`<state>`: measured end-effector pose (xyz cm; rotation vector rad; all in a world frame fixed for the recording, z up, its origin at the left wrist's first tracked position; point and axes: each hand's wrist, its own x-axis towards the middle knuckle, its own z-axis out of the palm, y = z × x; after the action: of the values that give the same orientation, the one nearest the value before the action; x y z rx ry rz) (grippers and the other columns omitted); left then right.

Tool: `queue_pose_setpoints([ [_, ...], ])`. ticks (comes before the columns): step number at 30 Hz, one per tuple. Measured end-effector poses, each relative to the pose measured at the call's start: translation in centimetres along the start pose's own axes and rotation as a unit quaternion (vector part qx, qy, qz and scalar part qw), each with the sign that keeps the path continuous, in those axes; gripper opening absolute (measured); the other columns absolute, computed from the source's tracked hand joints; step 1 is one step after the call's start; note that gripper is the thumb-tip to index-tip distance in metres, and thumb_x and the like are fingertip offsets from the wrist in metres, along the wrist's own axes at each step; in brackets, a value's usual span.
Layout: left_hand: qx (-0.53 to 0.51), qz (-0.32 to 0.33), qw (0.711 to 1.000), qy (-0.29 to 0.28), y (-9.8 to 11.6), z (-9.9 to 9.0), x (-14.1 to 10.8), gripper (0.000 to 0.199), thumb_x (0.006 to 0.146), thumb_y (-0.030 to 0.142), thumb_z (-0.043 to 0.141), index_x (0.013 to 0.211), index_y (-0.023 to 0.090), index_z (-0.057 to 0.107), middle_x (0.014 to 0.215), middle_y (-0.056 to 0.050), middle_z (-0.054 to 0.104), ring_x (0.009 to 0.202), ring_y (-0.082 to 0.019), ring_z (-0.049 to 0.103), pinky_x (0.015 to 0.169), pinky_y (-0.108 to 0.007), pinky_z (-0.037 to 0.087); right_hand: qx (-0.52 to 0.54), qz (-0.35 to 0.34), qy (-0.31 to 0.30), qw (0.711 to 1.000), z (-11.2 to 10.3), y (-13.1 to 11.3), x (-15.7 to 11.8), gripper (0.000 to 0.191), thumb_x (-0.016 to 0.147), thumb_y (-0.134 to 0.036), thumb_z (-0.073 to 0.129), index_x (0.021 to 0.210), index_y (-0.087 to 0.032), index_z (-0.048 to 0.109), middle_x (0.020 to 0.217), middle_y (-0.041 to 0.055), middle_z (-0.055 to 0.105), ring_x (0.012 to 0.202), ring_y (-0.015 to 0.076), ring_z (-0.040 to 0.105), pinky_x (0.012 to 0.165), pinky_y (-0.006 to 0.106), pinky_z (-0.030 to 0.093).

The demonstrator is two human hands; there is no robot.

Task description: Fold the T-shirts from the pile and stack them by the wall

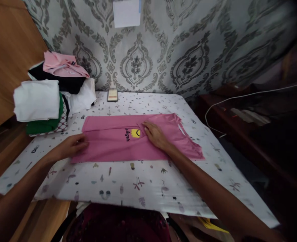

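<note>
A pink T-shirt lies lengthwise on the table, folded into a long strip, its neckline at the right. A yellow print and black lettering show near its middle. At the left end, my left hand has its fingers curled closed over the shirt's hem; the exact grip is partly hidden. My right hand rests on the shirt just right of the yellow print, palm down with fingers stretched out.
Folded clothes, among them a white garment and a light pink one, are piled at the back left. A small framed card stands by the patterned curtain. A white cable hangs over dark furniture at right.
</note>
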<state>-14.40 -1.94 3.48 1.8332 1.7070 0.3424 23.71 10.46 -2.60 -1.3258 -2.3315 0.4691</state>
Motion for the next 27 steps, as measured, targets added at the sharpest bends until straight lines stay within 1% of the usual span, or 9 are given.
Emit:
queue_pose_setpoints([
  [3, -0.089, -0.047, 0.993, 0.066, -1.6, 0.1, 0.2, 0.044, 0.074, 0.066, 0.056, 0.073, 0.023, 0.046, 0.061, 0.003, 0.045, 0.057, -0.015, 0.043, 0.053, -0.026, 0.033, 0.027, -0.012, 0.028, 0.999, 0.4, 1.2, 0.0, 0.051, 0.102, -0.032, 0.028, 0.139, -0.010, 0.054, 0.144, 0.0147, 0.057, 0.135, 0.0234, 0.050, 0.117, 0.041, 0.033],
  [6, -0.131, -0.075, 0.986, 0.066, -2.4, 0.8, 0.3, 0.047, 0.069, 0.068, 0.061, 0.078, 0.022, 0.050, 0.056, 0.006, 0.043, 0.052, -0.013, 0.039, 0.049, -0.024, 0.028, 0.025, -0.039, 0.034, 0.998, 0.9, 1.8, 0.1, 0.048, 0.101, -0.033, 0.031, 0.137, -0.014, 0.056, 0.142, 0.0139, 0.058, 0.133, 0.0256, 0.051, 0.115, 0.045, 0.035],
  [9, -0.154, -0.081, 0.980, 0.091, -2.5, 1.5, 0.2, 0.050, 0.070, 0.065, 0.062, 0.092, 0.022, 0.056, 0.053, 0.008, 0.040, 0.048, -0.012, 0.035, 0.047, -0.023, 0.024, -0.011, -0.052, 0.016, 0.998, 0.7, 1.8, 0.7, 0.044, 0.100, -0.030, 0.035, 0.136, -0.017, 0.057, 0.142, 0.0125, 0.058, 0.133, 0.0271, 0.050, 0.113, 0.047, 0.037],
  [11, -0.150, -0.076, 0.979, 0.118, -2.5, 1.8, 0.0, 0.052, 0.069, 0.063, 0.064, 0.099, 0.021, 0.057, 0.055, 0.008, 0.043, 0.049, -0.013, 0.039, 0.047, -0.024, 0.026, -0.046, -0.044, 0.000, 0.998, 0.2, 1.6, 1.6, 0.042, 0.099, -0.026, 0.038, 0.135, -0.016, 0.057, 0.138, 0.0142, 0.060, 0.127, 0.0280, 0.053, 0.109, 0.046, 0.040],
  [15, -0.079, -0.075, 0.977, 0.182, -2.4, 2.2, -0.6, 0.046, 0.070, 0.054, 0.061, 0.102, 0.022, 0.058, 0.070, 0.003, 0.060, 0.060, -0.016, 0.052, 0.057, -0.027, 0.038, -0.118, -0.037, -0.018, 0.992, -0.4, 1.2, 3.5, 0.035, 0.094, -0.019, 0.046, 0.124, -0.013, 0.064, 0.120, 0.0176, 0.066, 0.111, 0.0295, 0.058, 0.099, 0.042, 0.044],
  [20, -0.046, -0.089, 0.974, 0.205, -2.0, 2.0, -1.5, 0.040, 0.074, 0.047, 0.052, 0.104, 0.022, 0.054, 0.072, 0.002, 0.062, 0.064, -0.017, 0.055, 0.063, -0.029, 0.041, -0.125, -0.048, 0.016, 0.991, -0.2, 1.0, 3.7, 0.034, 0.095, -0.021, 0.044, 0.117, -0.011, 0.067, 0.110, 0.0185, 0.066, 0.102, 0.0308, 0.058, 0.092, 0.043, 0.045],
  [23, -0.021, -0.108, 0.964, 0.242, -2.0, 1.8, -2.2, 0.037, 0.077, 0.045, 0.048, 0.105, 0.022, 0.054, 0.078, 0.001, 0.063, 0.064, -0.017, 0.054, 0.065, -0.029, 0.040, -0.093, -0.066, 0.039, 0.993, -0.1, -0.6, 2.5, 0.032, 0.095, -0.023, 0.043, 0.114, -0.012, 0.068, 0.110, 0.0179, 0.066, 0.100, 0.0307, 0.059, 0.090, 0.044, 0.047],
  [25, -0.006, -0.121, 0.960, 0.253, -2.0, 1.9, -2.7, 0.034, 0.079, 0.045, 0.047, 0.103, 0.022, 0.055, 0.079, 0.001, 0.063, 0.064, -0.016, 0.053, 0.064, -0.028, 0.039, -0.060, -0.097, 0.046, 0.992, 0.2, -2.8, 1.5, 0.031, 0.096, -0.022, 0.043, 0.111, -0.015, 0.069, 0.111, 0.0156, 0.066, 0.102, 0.0294, 0.060, 0.091, 0.045, 0.048],
  [27, 0.018, -0.127, 0.964, 0.234, -1.6, 2.1, -3.4, 0.028, 0.083, 0.046, 0.045, 0.093, 0.023, 0.057, 0.074, 0.002, 0.060, 0.065, -0.017, 0.052, 0.063, -0.028, 0.037, -0.019, -0.146, 0.026, 0.989, 1.1, -5.7, 0.7, 0.029, 0.097, -0.021, 0.043, 0.108, -0.018, 0.070, 0.113, 0.0135, 0.067, 0.104, 0.0276, 0.060, 0.093, 0.045, 0.048],
])
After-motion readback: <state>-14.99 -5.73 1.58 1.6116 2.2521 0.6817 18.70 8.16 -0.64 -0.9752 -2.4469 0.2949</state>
